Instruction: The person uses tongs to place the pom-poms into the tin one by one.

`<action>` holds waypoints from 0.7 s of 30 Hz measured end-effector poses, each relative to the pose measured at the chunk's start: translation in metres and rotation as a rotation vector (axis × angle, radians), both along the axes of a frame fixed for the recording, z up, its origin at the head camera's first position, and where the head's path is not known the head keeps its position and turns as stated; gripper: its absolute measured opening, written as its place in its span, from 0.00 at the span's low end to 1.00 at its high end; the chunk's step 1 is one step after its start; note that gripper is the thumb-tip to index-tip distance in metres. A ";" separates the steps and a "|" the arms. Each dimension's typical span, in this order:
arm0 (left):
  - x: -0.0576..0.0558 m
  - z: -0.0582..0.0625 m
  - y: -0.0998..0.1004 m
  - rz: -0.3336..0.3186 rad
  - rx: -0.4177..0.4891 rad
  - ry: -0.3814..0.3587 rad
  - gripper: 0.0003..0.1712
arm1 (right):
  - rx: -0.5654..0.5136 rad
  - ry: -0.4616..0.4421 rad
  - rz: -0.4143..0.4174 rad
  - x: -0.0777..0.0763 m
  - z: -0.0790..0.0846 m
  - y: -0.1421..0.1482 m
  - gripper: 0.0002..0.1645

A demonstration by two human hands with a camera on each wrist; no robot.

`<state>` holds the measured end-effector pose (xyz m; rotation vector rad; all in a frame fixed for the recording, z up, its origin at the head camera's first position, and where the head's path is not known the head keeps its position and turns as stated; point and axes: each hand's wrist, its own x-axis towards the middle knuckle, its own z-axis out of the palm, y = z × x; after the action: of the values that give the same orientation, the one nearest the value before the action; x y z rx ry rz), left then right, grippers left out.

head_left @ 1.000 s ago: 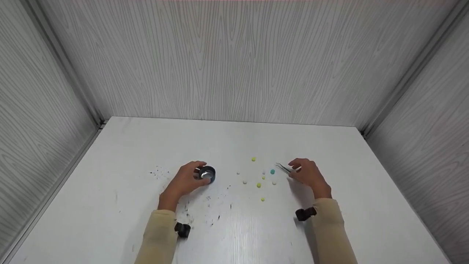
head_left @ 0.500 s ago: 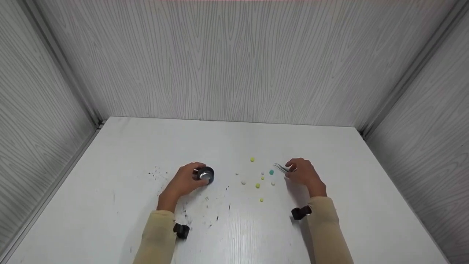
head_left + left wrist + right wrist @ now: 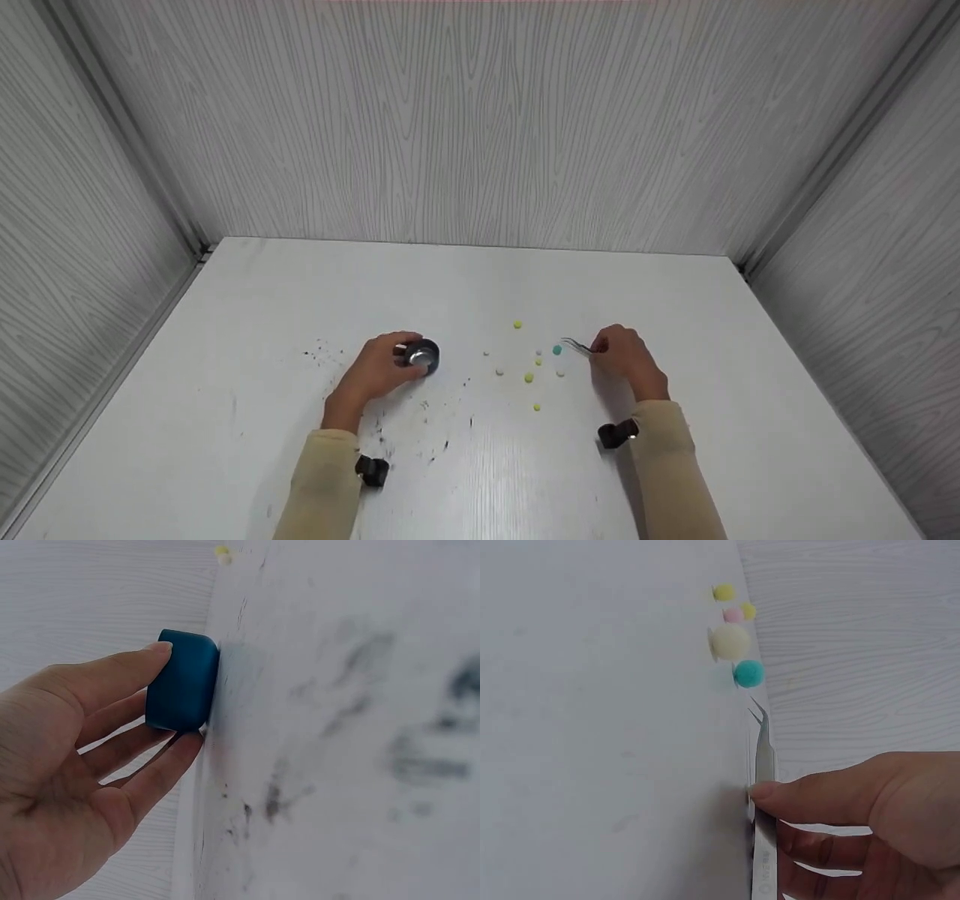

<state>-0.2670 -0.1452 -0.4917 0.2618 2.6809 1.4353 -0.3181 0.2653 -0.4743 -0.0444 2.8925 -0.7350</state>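
My left hand [image 3: 380, 369] grips a small round cup [image 3: 424, 358] with its thumb and fingers on either side. In the left wrist view the outside of this cup [image 3: 182, 682] is blue, and it stands upright on the table. With thumb and fingers my right hand [image 3: 628, 358] holds metal tweezers [image 3: 765, 765] with bent tips, slightly apart. Their tips point at a teal ball [image 3: 749, 673] and stay short of it. Beyond it are a cream ball [image 3: 730, 641], a pink ball [image 3: 733, 615] and yellow balls [image 3: 724, 592]. What is inside the cup cannot be made out.
Several small yellow and pale balls lie between the hands, one yellow ball [image 3: 517, 325] farther back. Dark smudges [image 3: 381, 435] mark the white table [image 3: 480, 480] near the left hand. Wood-grain panels [image 3: 480, 127] close off the back and both sides.
My right hand has shifted slightly left, and its fingers have closed in around the tweezers. The tweezers lie at a flatter slant in the head view. My left hand and the cup have barely moved.
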 end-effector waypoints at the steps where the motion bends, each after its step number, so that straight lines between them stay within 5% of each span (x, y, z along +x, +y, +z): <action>1: 0.000 0.000 0.000 -0.002 0.002 0.002 0.31 | 0.000 0.001 -0.002 0.000 0.000 0.001 0.10; 21: 0.002 0.003 0.000 -0.001 -0.018 -0.004 0.32 | -0.059 0.089 0.058 0.005 0.008 0.012 0.09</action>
<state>-0.2650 -0.1451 -0.4887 0.2587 2.6886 1.4090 -0.3132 0.2770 -0.4663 -0.1717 2.9385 -0.8277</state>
